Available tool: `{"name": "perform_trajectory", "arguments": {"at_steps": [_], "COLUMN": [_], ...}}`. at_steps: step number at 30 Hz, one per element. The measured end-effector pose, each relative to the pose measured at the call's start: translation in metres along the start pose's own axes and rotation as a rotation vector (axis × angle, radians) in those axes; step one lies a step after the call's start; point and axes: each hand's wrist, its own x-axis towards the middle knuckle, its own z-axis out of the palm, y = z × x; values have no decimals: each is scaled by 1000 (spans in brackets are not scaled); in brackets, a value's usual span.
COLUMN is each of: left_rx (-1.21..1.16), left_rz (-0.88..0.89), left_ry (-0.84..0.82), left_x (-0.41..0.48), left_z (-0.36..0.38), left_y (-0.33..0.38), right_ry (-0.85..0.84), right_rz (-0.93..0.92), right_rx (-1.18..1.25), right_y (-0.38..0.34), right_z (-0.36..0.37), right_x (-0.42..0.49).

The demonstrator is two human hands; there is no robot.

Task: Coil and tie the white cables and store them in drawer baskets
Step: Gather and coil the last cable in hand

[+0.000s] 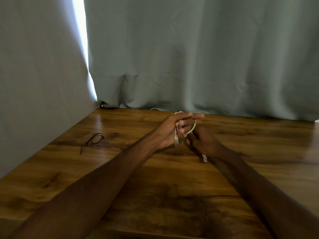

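Hanging round the half-curled fingers of the left hand (170,131), the white cable (194,127) is pinched by the right hand (203,142) just beside.

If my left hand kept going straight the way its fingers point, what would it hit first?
Probably the grey-green curtain; the left hand, holding the coiled white cable, points right, beyond the right hand. Depth is unclear.

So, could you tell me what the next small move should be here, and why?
Probably wind the remaining tail onto the loops. The left hand holds the white cable looped, while the right hand grips its tail, whose plug hangs free. The black tie lies untouched on the table.
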Motion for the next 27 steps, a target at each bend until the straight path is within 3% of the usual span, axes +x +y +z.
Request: {"name": "perform_trajectory", "arguments": {"at_steps": [6,11,15,19,22,27], "left_rx": [266,382,874,926,948,934], "left_rz": [105,92,66,34,53,53], "left_ry": [489,487,552,557,512,501], "left_x": [5,6,2,-2,-2,-1], "left_z": [-12,-18,-38,-53,-46,-45], "left_y": [-4,-17,-23,-21,-25,-24], "right_ry": [-266,-310,-205,-191,-180,95], "right_rz": [19,50,-9,13,50,-1], "right_rx": [-155,-61,67,266,185,58], "right_y": [-18,-32,-43,-47,-41,-27], "right_z": [0,-3,-7,-9,-6,-10], "right_x": [3,-4,-6,-3,-2,0]}}
